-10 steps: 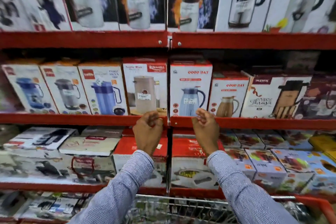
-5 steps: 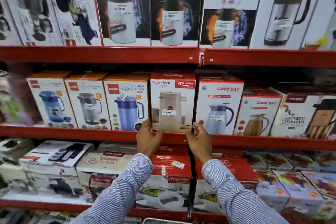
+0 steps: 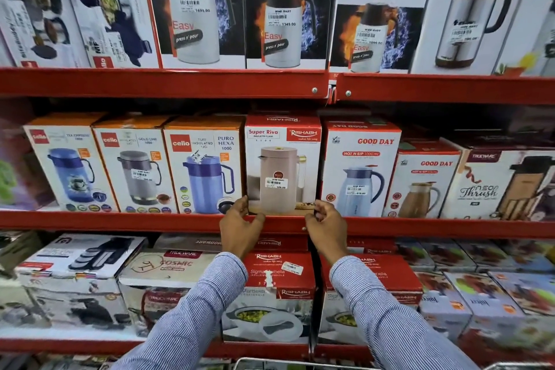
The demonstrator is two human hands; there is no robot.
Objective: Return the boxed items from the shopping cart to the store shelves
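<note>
- The Super Riva box (image 3: 282, 165) stands upright on the middle shelf (image 3: 120, 221), at its front edge, between the Puro Hexa box (image 3: 204, 165) on its left and the Good Day box (image 3: 359, 168) on its right, close against both.
- The left hand (image 3: 240, 227) sits at the box's lower left corner, fingers curled and fingertips touching the box edge; it is a light touch with an open hand, not a full clasp.
- The right hand (image 3: 326, 227) is at the lower right corner, fingers bent in, thumb and fingertips at the box edge; whether it pinches the corner or only rests there cannot be told.
- Both striped sleeves reach up from below, over red Rishabh boxes (image 3: 279, 276) on the lower shelf.
- A cart rim (image 3: 270, 361) shows at the bottom edge.
</note>
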